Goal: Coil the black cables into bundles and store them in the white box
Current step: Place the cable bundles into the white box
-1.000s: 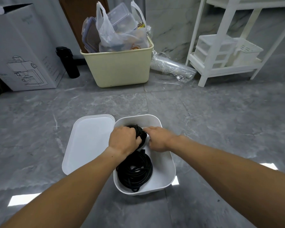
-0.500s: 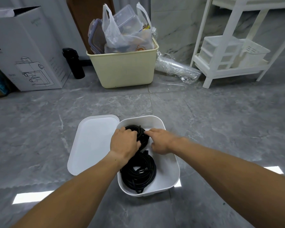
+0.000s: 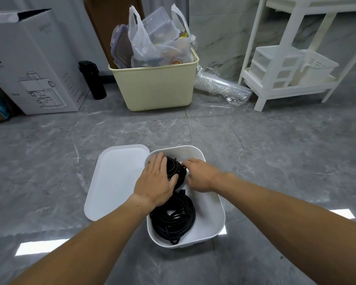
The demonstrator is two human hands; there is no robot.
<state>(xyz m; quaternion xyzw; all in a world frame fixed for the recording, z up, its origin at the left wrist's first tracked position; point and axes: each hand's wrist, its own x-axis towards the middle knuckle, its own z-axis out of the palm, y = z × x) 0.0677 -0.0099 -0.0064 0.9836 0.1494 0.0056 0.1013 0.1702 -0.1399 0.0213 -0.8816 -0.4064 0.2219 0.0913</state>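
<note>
The white box [image 3: 216,204] stands on the grey floor just in front of me. Two coiled black cable bundles lie inside it: the near bundle [image 3: 173,219] at the front, the far bundle [image 3: 176,170] at the back. My left hand [image 3: 155,182] lies flat with straight fingers on the far bundle's left side. My right hand [image 3: 199,173] touches that bundle's right edge, its fingers bent down toward the cable; its fingertips are hidden behind the hand.
The box's white lid [image 3: 116,182] lies flat on the floor against its left side. Farther back stand a cream bin [image 3: 156,87] stuffed with bags, a black bottle [image 3: 93,81], a large carton [image 3: 29,62], wrapped cups [image 3: 222,87] and a white shelf unit [image 3: 286,64].
My left hand opened from a curled grip and now lies flat on the far bundle, which has sunk lower into the box. My right hand stayed at its right edge.
</note>
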